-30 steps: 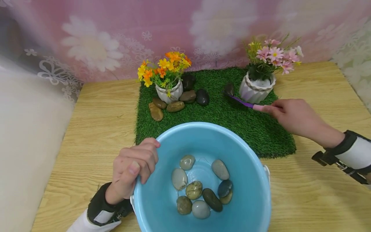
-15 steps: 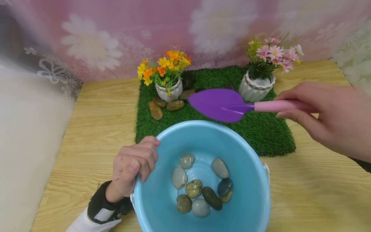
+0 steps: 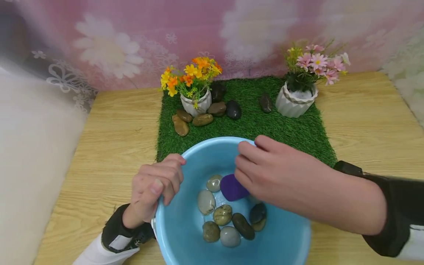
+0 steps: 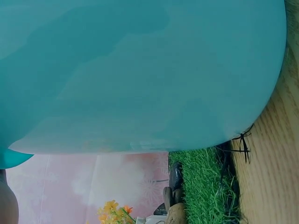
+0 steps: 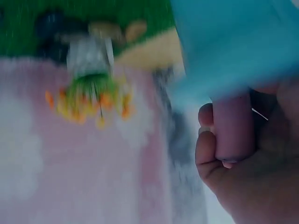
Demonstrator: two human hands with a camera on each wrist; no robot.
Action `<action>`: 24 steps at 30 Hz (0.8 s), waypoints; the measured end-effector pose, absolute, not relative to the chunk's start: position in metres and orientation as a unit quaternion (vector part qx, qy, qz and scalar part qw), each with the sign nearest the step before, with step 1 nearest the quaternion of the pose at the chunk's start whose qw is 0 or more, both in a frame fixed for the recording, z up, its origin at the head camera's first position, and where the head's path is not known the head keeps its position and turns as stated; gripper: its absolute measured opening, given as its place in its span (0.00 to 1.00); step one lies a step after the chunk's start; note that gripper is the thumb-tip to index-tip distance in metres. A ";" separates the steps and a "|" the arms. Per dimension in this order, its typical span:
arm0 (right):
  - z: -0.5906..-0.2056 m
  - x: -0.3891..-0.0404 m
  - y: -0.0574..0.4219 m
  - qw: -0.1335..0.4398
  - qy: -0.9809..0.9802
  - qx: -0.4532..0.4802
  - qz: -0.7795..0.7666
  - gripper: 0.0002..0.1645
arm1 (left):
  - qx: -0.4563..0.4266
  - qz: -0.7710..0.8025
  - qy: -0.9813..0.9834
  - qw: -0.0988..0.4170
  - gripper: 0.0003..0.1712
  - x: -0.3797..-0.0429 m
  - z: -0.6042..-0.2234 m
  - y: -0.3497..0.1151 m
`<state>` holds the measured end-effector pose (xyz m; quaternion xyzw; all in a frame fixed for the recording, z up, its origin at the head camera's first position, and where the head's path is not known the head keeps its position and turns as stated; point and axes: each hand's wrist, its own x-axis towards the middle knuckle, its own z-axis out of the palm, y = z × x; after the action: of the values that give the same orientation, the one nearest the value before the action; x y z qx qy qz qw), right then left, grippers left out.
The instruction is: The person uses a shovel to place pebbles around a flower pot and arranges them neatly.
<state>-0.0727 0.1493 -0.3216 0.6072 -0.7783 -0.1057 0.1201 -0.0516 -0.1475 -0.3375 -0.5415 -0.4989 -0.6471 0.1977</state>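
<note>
One light-blue bucket (image 3: pixel 182 228) stood at the near side of the table (image 3: pixel 109 140), mouth up. The left hand (image 3: pixel 157 186) held its left rim, fingers curled over the edge, a hold judged to serve for steadying. Inside, the loose stones (image 3: pixel 223 215) lay bunched on the bottom, some touching, with a little bare floor between the stones and the blade. The right hand (image 3: pixel 266 171) reached over the bucket's right side, its fingers clamped on the pink handle of the trowel (image 3: pixel 232 188); the right wrist view confirmed the wrap. The purple blade was down inside the bucket, beside a pale stone, likely placed low to get at the stones; contact with the bottom could not be told. The wall left scant room about the right hand, which hid part of the far rim. Beyond, the grass mat (image 3: pixel 258 129) had open turf between the bucket and the items at its far side. The row of stones (image 3: pixel 202 119) curved round the foot of the orange-flower pot (image 3: pixel 195 105), apparently as edging. A lone dark stone (image 3: pixel 265 102) sat just beside the pink-flower pot (image 3: pixel 294 103). Behind hung a floral backdrop (image 3: pixel 185 36), limiting rearward room.
</note>
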 end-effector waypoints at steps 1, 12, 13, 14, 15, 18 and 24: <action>-0.300 -0.068 0.136 0.118 -0.775 0.609 -0.119 0.13 | -0.541 -0.647 -0.501 0.196 0.29 -0.052 -0.338 -0.147; -0.268 -0.066 0.107 0.070 -0.752 0.650 -0.082 0.16 | -0.542 -0.646 -0.500 0.199 0.29 -0.052 -0.337 -0.147; -0.268 -0.067 0.108 0.064 -0.752 0.652 -0.066 0.16 | -0.541 -0.645 -0.501 0.198 0.29 -0.052 -0.337 -0.147; -0.268 -0.068 0.109 0.054 -0.754 0.653 -0.046 0.15 | -0.541 -0.645 -0.503 0.197 0.29 -0.052 -0.337 -0.147; -0.266 -0.068 0.111 0.043 -0.756 0.652 -0.027 0.15 | -0.541 -0.645 -0.503 0.197 0.29 -0.052 -0.337 -0.147; -0.262 -0.070 0.114 0.013 -0.762 0.646 0.032 0.12 | -0.540 -0.647 -0.502 0.193 0.29 -0.053 -0.336 -0.148; -0.251 -0.075 0.124 -0.025 -0.769 0.636 0.069 0.12 | -0.541 -0.648 -0.500 0.192 0.29 -0.054 -0.337 -0.148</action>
<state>-0.0746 0.1237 -0.2511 0.6355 -0.7686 0.0688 -0.0249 -0.0539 -0.1479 -0.3367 -0.5408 -0.5000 -0.6485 0.1923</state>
